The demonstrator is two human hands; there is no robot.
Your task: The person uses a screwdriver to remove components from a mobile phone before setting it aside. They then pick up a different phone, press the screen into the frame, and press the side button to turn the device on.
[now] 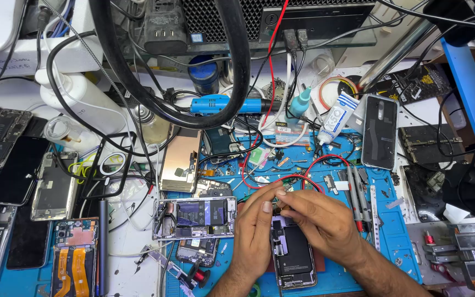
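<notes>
Opened phone (293, 254), back cover off and insides showing, lies lengthwise on the blue mat (391, 231) at the near edge of the table, and both hands are right over its top end. Left hand (255, 228) steadies the upper left corner, thumb and forefinger pressed together at the frame; whether anything sits between them I cannot tell. Right hand (319, 217) reaches across from the right, its grip pinched shut on something tiny just above the phone, too small to make out. Just left, touching nothing, sits a second opened phone (194, 218) turned sideways, its battery exposed. Red wires (259, 181) loop down toward the fingers, and 2 probes (357, 198) rest just beside the right wrist. White tube (336, 118) and a blue tool (221, 104) lie well back. As I judge it, fine work like this goes best with wrists braced on the mat, the left hand holding the frame dead steady, and the right moving in small strokes, clear of those wires.
</notes>
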